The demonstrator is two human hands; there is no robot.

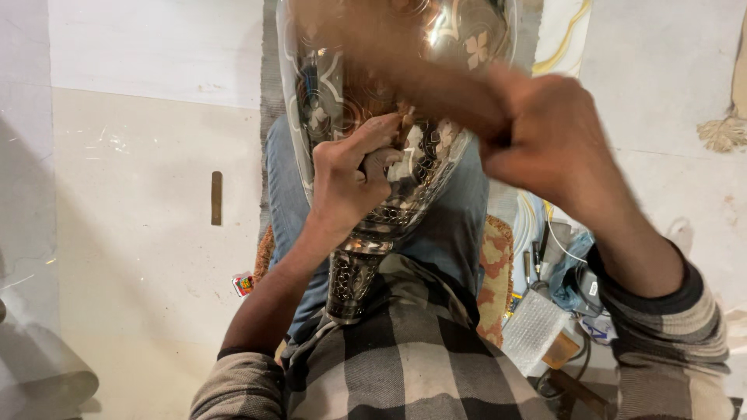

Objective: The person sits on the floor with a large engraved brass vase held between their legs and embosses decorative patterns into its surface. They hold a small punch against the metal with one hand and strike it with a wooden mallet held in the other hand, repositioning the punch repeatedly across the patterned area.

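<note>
- My left hand (350,175) presses an engraved metal vase (373,194) lying across my lap, fingers curled round a small tool (405,128).
- My right hand (537,136), blurred, closes on a wooden mallet (436,89) above the vase.

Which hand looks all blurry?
The right hand, swinging a blurred wooden tool over the engraved metal vase. The left hand looks sharp, pressed against the vase.
</note>
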